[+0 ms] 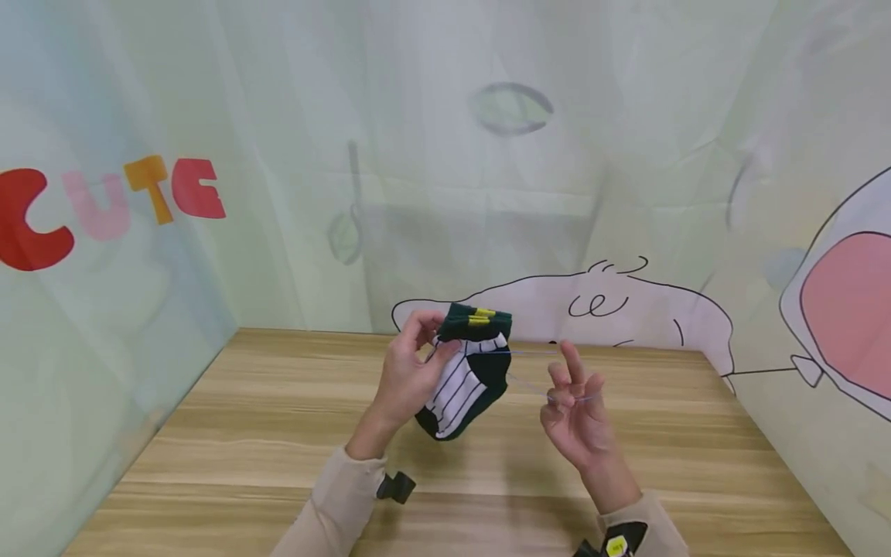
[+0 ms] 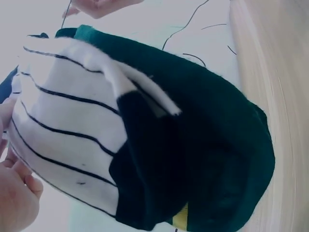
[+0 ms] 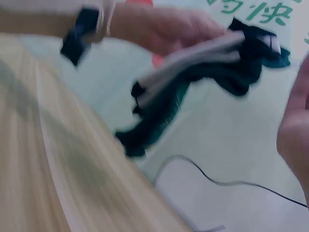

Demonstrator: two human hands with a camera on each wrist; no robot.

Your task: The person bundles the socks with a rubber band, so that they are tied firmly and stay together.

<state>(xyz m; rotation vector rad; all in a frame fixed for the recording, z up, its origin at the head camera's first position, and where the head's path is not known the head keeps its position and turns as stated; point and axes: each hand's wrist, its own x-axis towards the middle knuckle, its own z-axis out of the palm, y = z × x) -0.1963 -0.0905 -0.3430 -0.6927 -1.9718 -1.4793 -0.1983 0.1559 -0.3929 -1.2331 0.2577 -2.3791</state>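
Note:
My left hand (image 1: 409, 371) grips a bundle of socks (image 1: 455, 391), thumb across the near face, above the wooden table. White with black stripes, the socks have black heels and toes and dark green parts; yellow marks show on the upper green edge. A thin bluish rubber band (image 1: 532, 353) stretches in two strands from the bundle to my right hand (image 1: 581, 425). There it hooks over the spread finger and thumb, while the other fingers bend inward. In the left wrist view the socks (image 2: 212, 145) fill the middle and hide much of the left hand.
The wooden table (image 1: 278, 433) spreads beneath both hands. A printed curtain (image 1: 292, 255) stands behind it and along both sides, with coloured letters at left and a balloon drawing at right. Dark wrist straps (image 1: 397, 487) sit over the beige sleeves.

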